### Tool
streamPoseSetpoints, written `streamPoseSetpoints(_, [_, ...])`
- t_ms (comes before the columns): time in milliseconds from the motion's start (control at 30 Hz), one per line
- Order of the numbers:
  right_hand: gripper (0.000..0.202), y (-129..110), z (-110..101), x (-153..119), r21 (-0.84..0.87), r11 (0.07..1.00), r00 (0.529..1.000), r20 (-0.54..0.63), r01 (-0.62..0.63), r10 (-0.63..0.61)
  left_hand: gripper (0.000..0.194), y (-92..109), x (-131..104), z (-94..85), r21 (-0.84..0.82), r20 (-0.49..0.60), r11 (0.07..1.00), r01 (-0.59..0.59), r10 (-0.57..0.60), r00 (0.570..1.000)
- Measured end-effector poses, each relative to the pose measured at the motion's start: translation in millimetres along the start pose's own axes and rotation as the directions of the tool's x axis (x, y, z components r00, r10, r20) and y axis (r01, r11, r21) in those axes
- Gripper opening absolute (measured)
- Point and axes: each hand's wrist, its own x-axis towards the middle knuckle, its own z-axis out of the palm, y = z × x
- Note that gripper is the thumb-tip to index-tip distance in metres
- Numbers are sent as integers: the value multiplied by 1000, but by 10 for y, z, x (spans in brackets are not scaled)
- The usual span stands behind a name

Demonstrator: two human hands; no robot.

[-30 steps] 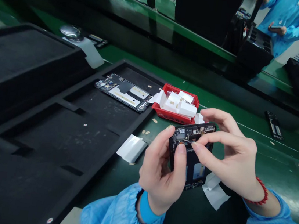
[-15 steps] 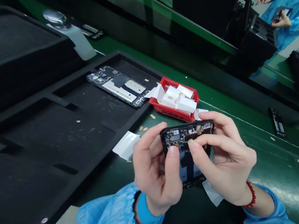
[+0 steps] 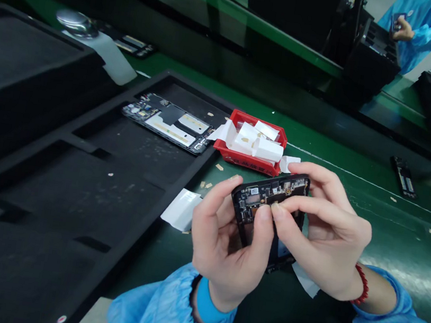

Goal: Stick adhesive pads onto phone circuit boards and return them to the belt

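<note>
Between my two hands, tilted above the green bench, is an opened smartphone point(image 3: 252, 201) with its circuit board showing along the top. My left hand point(image 3: 224, 237) grips its left side, fingers at the edge and thumb on the inside near the middle. My right hand point(image 3: 326, 230) holds the right side from behind, and its thumb and forefinger pinch together over the board beside my left thumb. Whatever lies under those fingertips is hidden. Just behind the phone sits a red bin point(image 3: 247, 160) filled with white paper pieces point(image 3: 267, 150).
A black foam tray point(image 3: 134, 171) lies to the left, bearing another opened phone point(image 3: 170, 123). A white paper slip point(image 3: 181, 209) rests beside it. More phone parts point(image 3: 404, 176) lie at right. Across the partition, a co-worker's hand point(image 3: 404, 30) holds a device.
My left thumb has slid right and up, now meeting my right fingertips on the board. The phone has barely moved. Across the partition, the co-worker's hand and device have shifted slightly left.
</note>
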Motion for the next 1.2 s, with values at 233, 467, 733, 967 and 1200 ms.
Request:
streamPoseSetpoints(233, [18, -21, -91, -6, 87, 996, 997, 79, 2, -9, 34, 14, 32, 1, -27, -6, 999, -18, 18, 1000])
streamPoseSetpoints(467, [18, -9, -100, -14, 41, 999, 997, 79, 15, -18, 28, 14, 40, -2, 28, -8, 1000, -15, 15, 1000])
streamPoseSetpoints(733, [13, 69, -53, -15, 41, 998, 998, 44, -56, 54, 29, 31, 24, 17, 68, -27, 998, 2, 0, 1000])
streamPoseSetpoints(967, [16, 234, -19, 66, 129, 986, 994, 37, -109, 105, 27, -111, 50, -13, -64, 120, 985, 159, -151, 981])
streamPoseSetpoints(1200, [16, 317, -211, 198, -99, 991, 993, 75, -85, 92, 33, -334, 161, 11, -193, 363, 900, 390, -304, 881])
